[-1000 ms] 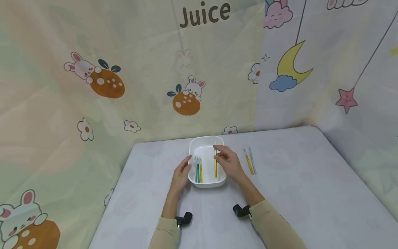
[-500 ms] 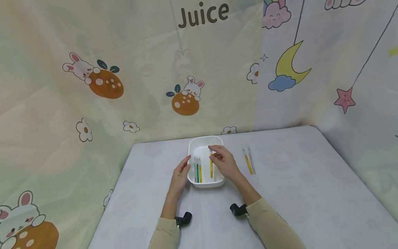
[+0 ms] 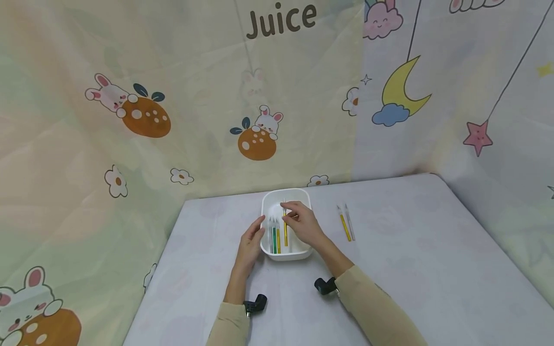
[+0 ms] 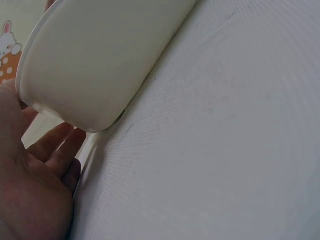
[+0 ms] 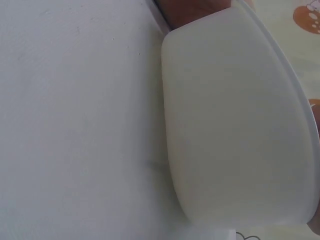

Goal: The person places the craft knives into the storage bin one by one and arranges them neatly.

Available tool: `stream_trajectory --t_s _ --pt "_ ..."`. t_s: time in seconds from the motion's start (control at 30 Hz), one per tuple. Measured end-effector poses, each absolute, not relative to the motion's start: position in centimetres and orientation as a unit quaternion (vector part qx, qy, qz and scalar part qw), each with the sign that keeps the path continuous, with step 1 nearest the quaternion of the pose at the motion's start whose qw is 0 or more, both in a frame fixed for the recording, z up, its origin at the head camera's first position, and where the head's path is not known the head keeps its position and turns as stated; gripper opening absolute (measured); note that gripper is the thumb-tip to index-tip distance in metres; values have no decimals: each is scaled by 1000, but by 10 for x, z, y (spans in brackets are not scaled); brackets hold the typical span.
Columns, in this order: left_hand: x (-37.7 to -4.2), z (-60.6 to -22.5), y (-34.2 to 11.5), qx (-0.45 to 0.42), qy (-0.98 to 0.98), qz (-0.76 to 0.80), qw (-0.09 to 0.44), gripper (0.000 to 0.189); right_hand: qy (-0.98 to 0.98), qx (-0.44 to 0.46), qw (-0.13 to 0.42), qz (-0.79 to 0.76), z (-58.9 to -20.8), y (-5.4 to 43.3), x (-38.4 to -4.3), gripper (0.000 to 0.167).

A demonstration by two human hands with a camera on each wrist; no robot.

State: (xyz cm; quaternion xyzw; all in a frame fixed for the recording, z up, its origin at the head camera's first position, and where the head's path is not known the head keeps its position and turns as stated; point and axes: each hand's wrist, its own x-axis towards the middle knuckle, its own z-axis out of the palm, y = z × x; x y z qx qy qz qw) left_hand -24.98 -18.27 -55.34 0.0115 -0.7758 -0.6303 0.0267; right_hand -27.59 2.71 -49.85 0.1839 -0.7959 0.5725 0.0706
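My right hand point(image 3: 303, 224) pinches a slim yellow pencil-like stick point(image 3: 285, 235) with a pale upper end, between thumb and fingertips. It holds the stick upright in the head view, over the white oblong box point(image 3: 287, 257). Inside, against the left wall, several similar sticks lie side by side, among them a green stick point(image 3: 274, 240) and a yellow stick point(image 3: 279, 241). My left hand point(image 3: 249, 243) rests at the box's left rim, its fingers point(image 4: 65, 150) fairly straight along the outside. The right wrist view shows mostly the box's outer wall point(image 5: 235, 120); the pinched stick is hidden there.
Two more sticks lie on the white-covered table point(image 3: 389, 269) right of the box: a yellow stick point(image 3: 345, 227) and a silvery stick point(image 3: 350, 226). A printed cloth backdrop point(image 3: 195, 120) rises behind the table, close to the box's far end.
My right hand has carried the yellow stick leftward across the box, closer to the row along the left wall. The left hand has stayed at the rim.
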Motion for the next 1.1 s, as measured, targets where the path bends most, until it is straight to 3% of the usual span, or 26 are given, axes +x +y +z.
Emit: stream_trajectory --t_s 1.1 --pt "-251 -554 -184 -4 -770 -637 27 42 -877 127 -57 460 -502 10 -291 40"
